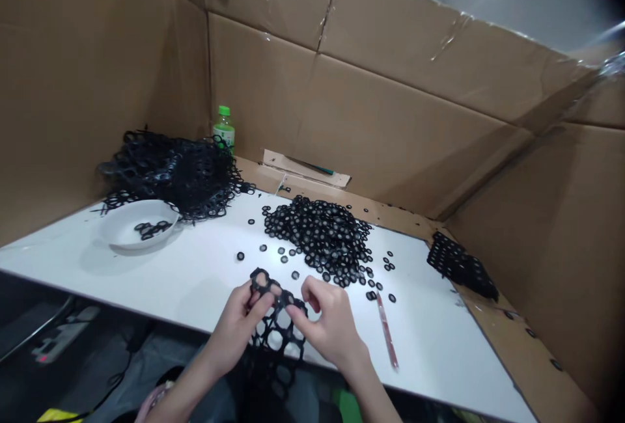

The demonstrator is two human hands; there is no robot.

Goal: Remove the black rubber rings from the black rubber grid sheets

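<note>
Between my two hands hangs a black rubber sheet [275, 340] full of round holes, its lower part drooping past the table's front edge. My left hand [239, 319] grips its upper left side, thumb across the front. On the right, the thumb of my right hand [329, 319] presses the sheet's upper edge, with the fingers curled above it. Just beyond my hands lies a heap of small black rubber rings [322, 234], with several loose ones scattered around it. A slim reddish stick-like tool [387, 332] rests to the right of my right hand.
A white bowl [117, 231] with some black pieces stands at left, before a tangled pile of black holed scraps [176, 172]. Behind are a green-capped bottle [224, 129] and a cardboard strip [305, 169]. Black perforated sheets [459, 265] lie at right. Cardboard walls enclose the table.
</note>
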